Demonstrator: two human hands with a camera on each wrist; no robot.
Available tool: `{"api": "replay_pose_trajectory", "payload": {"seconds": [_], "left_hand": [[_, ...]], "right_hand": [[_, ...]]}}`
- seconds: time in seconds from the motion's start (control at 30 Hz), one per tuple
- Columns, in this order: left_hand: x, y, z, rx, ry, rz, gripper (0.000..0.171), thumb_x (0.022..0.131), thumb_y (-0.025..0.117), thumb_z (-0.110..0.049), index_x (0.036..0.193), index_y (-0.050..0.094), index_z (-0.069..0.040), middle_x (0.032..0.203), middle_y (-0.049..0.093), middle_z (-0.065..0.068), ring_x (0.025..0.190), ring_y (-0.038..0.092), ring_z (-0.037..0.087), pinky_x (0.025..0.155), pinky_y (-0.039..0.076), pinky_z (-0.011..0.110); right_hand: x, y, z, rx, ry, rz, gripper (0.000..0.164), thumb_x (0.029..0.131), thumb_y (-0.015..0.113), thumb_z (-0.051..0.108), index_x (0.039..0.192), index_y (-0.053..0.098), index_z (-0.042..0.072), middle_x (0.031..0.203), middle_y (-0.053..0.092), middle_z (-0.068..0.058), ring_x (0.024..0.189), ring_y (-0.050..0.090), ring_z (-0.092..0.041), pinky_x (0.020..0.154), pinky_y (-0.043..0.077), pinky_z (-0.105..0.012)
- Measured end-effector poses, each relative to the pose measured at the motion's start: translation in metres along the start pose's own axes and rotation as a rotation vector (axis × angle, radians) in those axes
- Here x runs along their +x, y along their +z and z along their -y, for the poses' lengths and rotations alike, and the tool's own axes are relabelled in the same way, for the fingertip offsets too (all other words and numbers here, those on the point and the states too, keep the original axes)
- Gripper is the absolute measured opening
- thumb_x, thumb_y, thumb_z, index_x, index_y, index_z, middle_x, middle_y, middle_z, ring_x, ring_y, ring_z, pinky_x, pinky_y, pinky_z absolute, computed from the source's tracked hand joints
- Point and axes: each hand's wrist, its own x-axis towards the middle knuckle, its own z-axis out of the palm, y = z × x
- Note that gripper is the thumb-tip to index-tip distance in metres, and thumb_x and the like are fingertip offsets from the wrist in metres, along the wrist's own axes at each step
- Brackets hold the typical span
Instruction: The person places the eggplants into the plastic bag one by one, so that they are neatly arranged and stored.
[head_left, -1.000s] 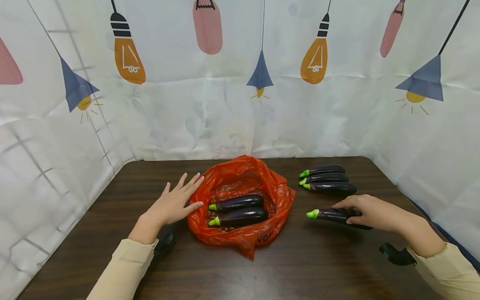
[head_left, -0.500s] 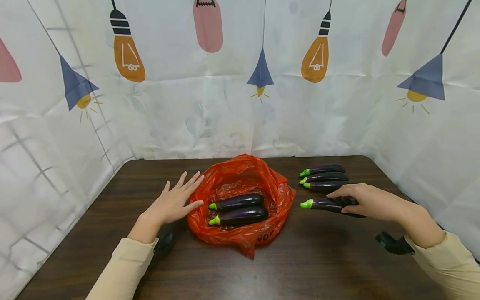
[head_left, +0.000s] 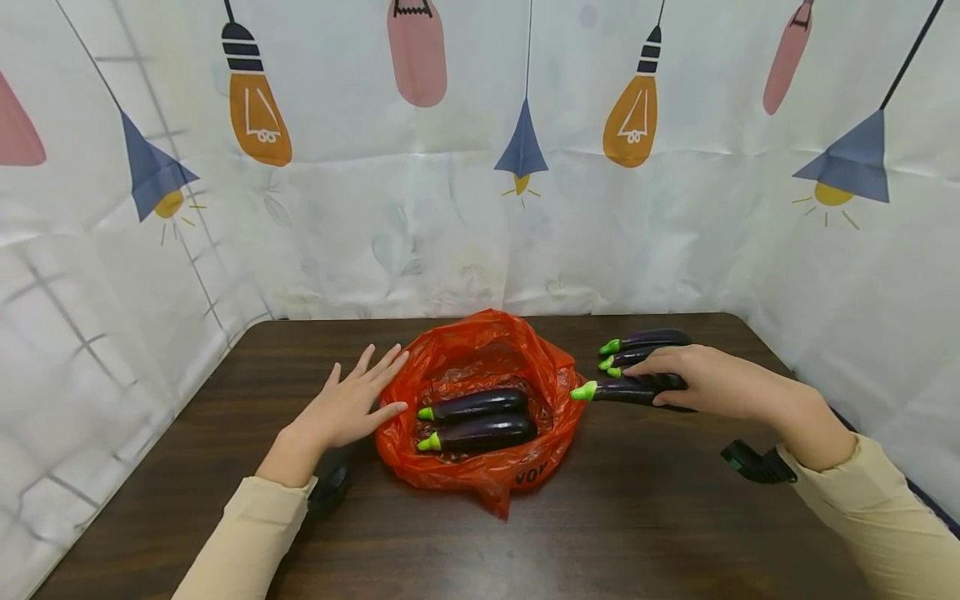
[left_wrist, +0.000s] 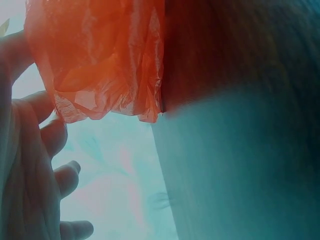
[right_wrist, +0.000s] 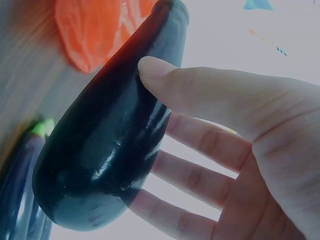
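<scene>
An open red plastic bag (head_left: 480, 483) stands mid-table with two dark purple eggplants (head_left: 480, 418) lying inside, green stems to the left. My left hand (head_left: 341, 412), fingers spread and straight, touches the bag's left side; the left wrist view shows the fingers along the red plastic (left_wrist: 100, 60). Right of the bag, my right hand (head_left: 697, 379) holds another eggplant (head_left: 626, 390) above the table, its green stem end overlapping the bag's right rim. In the right wrist view, thumb and fingers grip this eggplant (right_wrist: 110, 135) from one side.
Behind the right hand, three more eggplants (head_left: 652, 338) lie side by side at the back right, partly hidden by the hand. The dark wooden table (head_left: 585, 533) backs onto a white curtain (head_left: 450, 233) printed with lamps. Black straps (head_left: 757, 462) sit at the wrists.
My right hand has lifted the eggplant and carried it left and away from me, toward the bag. The left hand and the bag have stayed in place.
</scene>
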Motion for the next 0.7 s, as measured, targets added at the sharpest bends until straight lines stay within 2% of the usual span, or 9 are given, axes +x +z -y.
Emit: {"api": "replay_pose_trajectory", "payload": {"seconds": [0.37,0.7], "left_hand": [[0.0,0.001,0.003,0.002,-0.008,0.01,0.081,0.102,0.055,-0.054,0.165,0.022,-0.014,0.171,0.015,0.008,0.155,0.005,0.044,0.111,0.003,0.079],[0.0,0.002,0.002,-0.002,-0.001,-0.002,0.082,0.101,0.055,-0.055,0.165,0.024,-0.014,0.17,0.017,0.009,0.154,0.007,0.045,0.111,0.004,0.079]], "right_hand": [[0.027,-0.005,0.01,-0.009,-0.049,-0.025,0.045,0.091,0.08,0.012,0.135,0.069,0.014,0.132,0.067,-0.004,0.114,0.065,-0.025,0.088,0.055,-0.044],[0.056,-0.013,0.018,0.005,-0.046,-0.03,0.044,0.091,0.079,0.011,0.134,0.07,0.016,0.126,0.068,0.001,0.107,0.064,-0.018,0.087,0.053,-0.042]]}}
